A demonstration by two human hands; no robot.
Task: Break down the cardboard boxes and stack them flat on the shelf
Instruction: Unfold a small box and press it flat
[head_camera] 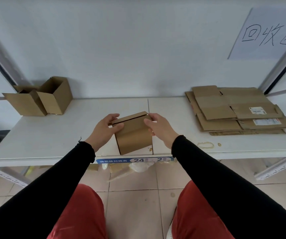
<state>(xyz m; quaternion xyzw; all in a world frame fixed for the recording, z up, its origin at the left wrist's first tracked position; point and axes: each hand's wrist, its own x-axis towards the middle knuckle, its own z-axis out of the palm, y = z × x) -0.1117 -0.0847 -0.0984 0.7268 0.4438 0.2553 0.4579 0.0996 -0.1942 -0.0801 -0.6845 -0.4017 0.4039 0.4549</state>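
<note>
A: box material?
B: plain brown cardboard, matt, smooth faces, no print. Same stock on the two open boxes at left.
A: flat stack?
B: brown cardboard too, creased, rougher, with glossy paper labels stuck on.
A: shelf?
B: white board, smooth, low sheen, stained near the front. Frame is white-painted perforated metal. Floor is beige tile, slightly glossy.

A pale wall is rising behind the white shelf, carrying a handwritten paper sign. Beige floor tiles are lying below, scattered with scraps
</note>
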